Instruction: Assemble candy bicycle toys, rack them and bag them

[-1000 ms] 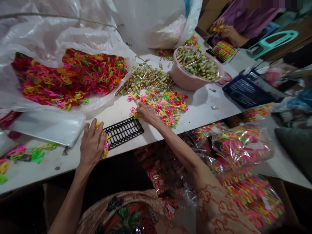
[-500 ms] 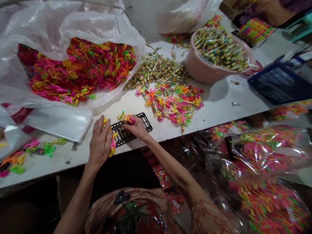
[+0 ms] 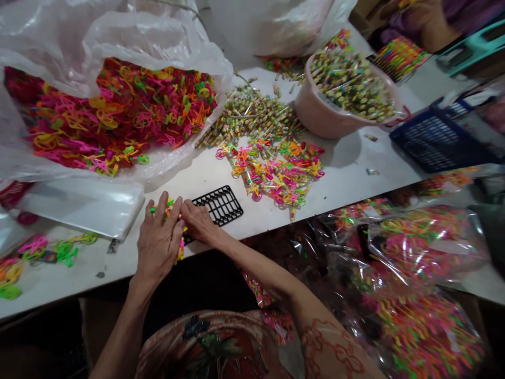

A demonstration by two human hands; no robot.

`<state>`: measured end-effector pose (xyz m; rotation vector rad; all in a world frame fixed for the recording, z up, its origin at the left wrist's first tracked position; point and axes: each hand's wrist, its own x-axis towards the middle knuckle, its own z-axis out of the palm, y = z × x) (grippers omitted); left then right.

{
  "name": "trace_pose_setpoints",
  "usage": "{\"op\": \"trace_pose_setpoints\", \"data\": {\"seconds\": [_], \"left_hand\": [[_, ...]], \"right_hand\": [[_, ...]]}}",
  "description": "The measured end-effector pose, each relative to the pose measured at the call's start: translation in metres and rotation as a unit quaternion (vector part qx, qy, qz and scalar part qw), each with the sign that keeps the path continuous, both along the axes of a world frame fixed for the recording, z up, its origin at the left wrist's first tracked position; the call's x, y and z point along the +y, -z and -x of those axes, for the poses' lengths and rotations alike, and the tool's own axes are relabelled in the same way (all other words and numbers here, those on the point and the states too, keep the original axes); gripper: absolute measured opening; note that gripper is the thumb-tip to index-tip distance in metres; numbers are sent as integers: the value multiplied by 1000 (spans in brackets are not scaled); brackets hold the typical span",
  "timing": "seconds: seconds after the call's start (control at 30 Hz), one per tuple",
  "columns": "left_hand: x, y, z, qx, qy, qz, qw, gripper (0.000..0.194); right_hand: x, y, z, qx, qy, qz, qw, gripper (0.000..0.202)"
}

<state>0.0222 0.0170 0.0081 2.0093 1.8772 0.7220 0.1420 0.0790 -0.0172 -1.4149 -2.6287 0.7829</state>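
Observation:
A black slotted rack (image 3: pixel 223 205) lies at the table's front edge, its left end under my hands. My left hand (image 3: pixel 158 239) rests over that left end, fingers stretched and slightly apart, upon colourful plastic pieces (image 3: pixel 180 250) that show around its fingers. Right beside it, my right hand (image 3: pixel 199 221) is closed with its fingers bent toward those pieces; what it holds, if anything, is hidden. Behind the rack to the right is a loose pile of colourful plastic pieces with clear tubes (image 3: pixel 276 173).
An open plastic bag (image 3: pixel 165 163) of bright pieces fills the back left. Small patterned tubes (image 3: pixel 252 113) lie beside a pink basin (image 3: pixel 323 116). Clear plastic sleeves (image 3: pixel 87 208) lie left, a blue basket (image 3: pixel 437 137) right. Filled bags (image 3: pixel 426 242) sit below the edge. Another person's arm shows top right.
My right hand has moved left from the middle of the rack to beside my left hand. The yellow and purple pieces it held are now out of sight. The view has shifted slightly.

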Motion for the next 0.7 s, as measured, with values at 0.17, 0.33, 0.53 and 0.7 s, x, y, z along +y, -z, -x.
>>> {"op": "trace_pose_setpoints", "data": {"seconds": [0.17,0.33,0.53,0.7], "left_hand": [[1,2,2,1,0,-15,1000,48],[-1,-1,1,9,-14,-41,999,45],[0,-7,-7,15,-21,-96,995,37],[8,-2,-6,13,26,-73,997,34]], "right_hand": [[20,-15,-24,53,-39,5,998,36],[84,-43,-100,-129,224,-51,965,28],[80,-39,-125,-146,284,-79,944,29],[33,-22,-112,-10,313,-69,947,20]]}}
